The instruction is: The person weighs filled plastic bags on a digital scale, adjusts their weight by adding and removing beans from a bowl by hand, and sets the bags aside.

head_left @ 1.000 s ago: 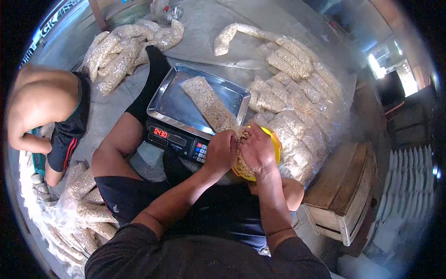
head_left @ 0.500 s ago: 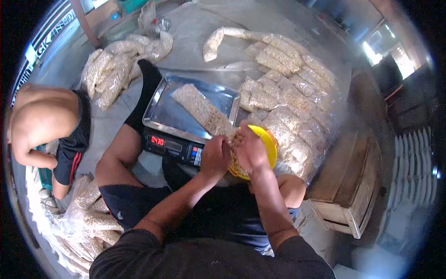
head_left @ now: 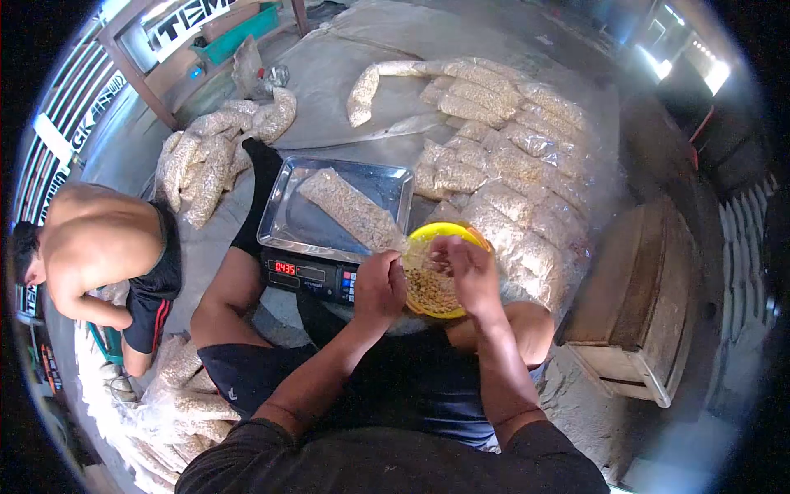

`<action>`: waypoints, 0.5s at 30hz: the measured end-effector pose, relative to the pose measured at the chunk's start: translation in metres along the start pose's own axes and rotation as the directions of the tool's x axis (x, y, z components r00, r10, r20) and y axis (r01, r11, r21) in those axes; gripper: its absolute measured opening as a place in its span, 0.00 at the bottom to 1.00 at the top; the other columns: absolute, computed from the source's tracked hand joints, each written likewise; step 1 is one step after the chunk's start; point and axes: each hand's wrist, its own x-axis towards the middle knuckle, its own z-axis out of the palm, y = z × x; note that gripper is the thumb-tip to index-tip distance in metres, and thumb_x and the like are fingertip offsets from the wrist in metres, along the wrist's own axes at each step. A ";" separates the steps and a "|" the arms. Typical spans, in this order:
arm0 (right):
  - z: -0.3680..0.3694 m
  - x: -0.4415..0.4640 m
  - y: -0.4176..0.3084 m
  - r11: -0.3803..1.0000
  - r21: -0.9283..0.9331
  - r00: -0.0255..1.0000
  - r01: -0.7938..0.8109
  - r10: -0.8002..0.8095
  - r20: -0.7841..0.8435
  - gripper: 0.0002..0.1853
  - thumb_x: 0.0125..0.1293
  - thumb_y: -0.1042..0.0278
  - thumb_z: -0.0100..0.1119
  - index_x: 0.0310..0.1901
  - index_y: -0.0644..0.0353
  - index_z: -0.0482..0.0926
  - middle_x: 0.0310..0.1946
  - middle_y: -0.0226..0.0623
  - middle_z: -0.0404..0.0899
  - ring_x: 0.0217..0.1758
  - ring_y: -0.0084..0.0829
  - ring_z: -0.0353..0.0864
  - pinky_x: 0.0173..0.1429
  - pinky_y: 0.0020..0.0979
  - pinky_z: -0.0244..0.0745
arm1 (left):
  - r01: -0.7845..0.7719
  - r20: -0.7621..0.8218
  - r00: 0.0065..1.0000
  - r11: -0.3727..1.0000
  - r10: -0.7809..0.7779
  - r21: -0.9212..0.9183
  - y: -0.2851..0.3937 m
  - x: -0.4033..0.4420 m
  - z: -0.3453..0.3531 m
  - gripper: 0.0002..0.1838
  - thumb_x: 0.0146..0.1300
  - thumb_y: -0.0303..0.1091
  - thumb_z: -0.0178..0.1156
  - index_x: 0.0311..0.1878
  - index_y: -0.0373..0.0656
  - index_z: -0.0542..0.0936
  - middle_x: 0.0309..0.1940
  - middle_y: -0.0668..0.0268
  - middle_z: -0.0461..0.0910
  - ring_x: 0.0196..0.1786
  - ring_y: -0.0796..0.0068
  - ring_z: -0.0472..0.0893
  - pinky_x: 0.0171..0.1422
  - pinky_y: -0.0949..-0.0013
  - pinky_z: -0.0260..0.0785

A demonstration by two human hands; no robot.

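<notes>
A clear plastic bag (head_left: 350, 207) filled with pale, small pieces lies slantwise on the steel pan of a digital scale (head_left: 301, 273), whose red display reads about 0435. My left hand (head_left: 381, 288) is closed round the bag's near, open end. Just to the right, my right hand (head_left: 467, 267) hovers over a yellow bowl (head_left: 444, 314) with its fingers curled in. Whether those fingers hold pieces or the bag's edge cannot be made out. Loose tan pieces lie inside the bowl, which stands between my legs.
Several filled bags (head_left: 527, 189) are piled on the right, and more bags (head_left: 210, 156) lie at the back left. Bags (head_left: 189, 403) also lie at the lower left. A wooden box (head_left: 634, 305) stands right. Another person (head_left: 107, 247) sits bent over on the left.
My right hand has drawn back to the right from the bag's mouth, uncovering the bowl's contents. The display went from about 0430 to 0435. The view has shifted slightly.
</notes>
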 end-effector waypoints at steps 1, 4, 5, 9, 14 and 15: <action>-0.003 -0.002 -0.009 0.998 -0.032 0.996 0.054 -0.056 -0.074 0.22 0.84 0.55 0.44 0.49 0.66 0.83 0.39 0.34 0.86 0.39 0.24 0.85 0.47 0.28 0.82 | 0.014 0.033 0.999 0.999 -0.013 -0.034 -0.001 -0.001 -0.002 0.09 0.72 0.31 0.58 0.50 0.39 0.80 0.43 0.51 0.84 0.45 0.52 0.84 0.52 0.57 0.76; 0.000 0.018 0.035 0.947 -0.312 0.980 0.072 -0.126 -0.156 0.21 0.83 0.56 0.47 0.40 0.66 0.82 0.38 0.41 0.87 0.38 0.34 0.87 0.45 0.36 0.81 | 0.109 0.156 0.984 0.979 -0.082 -0.172 0.002 -0.005 -0.009 0.10 0.73 0.33 0.60 0.52 0.39 0.80 0.43 0.54 0.84 0.45 0.59 0.84 0.52 0.60 0.76; -0.004 0.028 0.070 0.771 -0.630 0.989 0.088 -0.142 -0.035 0.21 0.82 0.56 0.48 0.40 0.66 0.82 0.38 0.44 0.87 0.38 0.37 0.87 0.45 0.39 0.81 | 0.181 0.214 0.968 0.956 -0.131 -0.231 0.011 -0.010 -0.019 0.11 0.73 0.34 0.61 0.53 0.39 0.80 0.43 0.56 0.84 0.45 0.62 0.84 0.52 0.61 0.76; -0.017 0.018 0.027 0.684 -0.718 0.966 0.130 -0.252 -0.066 0.16 0.79 0.60 0.52 0.45 0.66 0.83 0.39 0.52 0.86 0.42 0.46 0.87 0.50 0.43 0.79 | 0.576 0.692 0.634 0.808 -0.347 -0.123 0.037 -0.033 -0.071 0.13 0.74 0.37 0.62 0.55 0.40 0.79 0.42 0.63 0.84 0.44 0.72 0.82 0.51 0.66 0.75; -0.013 0.046 0.055 0.910 -0.410 0.993 0.063 -0.097 -0.064 0.17 0.76 0.57 0.56 0.48 0.66 0.80 0.46 0.59 0.83 0.52 0.57 0.82 0.57 0.52 0.76 | 0.529 0.940 0.336 0.837 -0.056 -0.139 -0.030 -0.105 -0.078 0.18 0.74 0.45 0.62 0.57 0.43 0.78 0.36 0.61 0.84 0.40 0.69 0.84 0.47 0.63 0.76; -0.012 0.048 0.051 0.645 -0.764 0.999 0.021 0.021 0.046 0.20 0.75 0.55 0.57 0.53 0.66 0.80 0.47 0.58 0.84 0.53 0.58 0.83 0.58 0.52 0.76 | 0.421 0.954 0.299 0.901 -0.028 -0.105 -0.031 -0.097 -0.074 0.19 0.74 0.48 0.62 0.57 0.43 0.78 0.35 0.60 0.84 0.39 0.67 0.84 0.46 0.62 0.76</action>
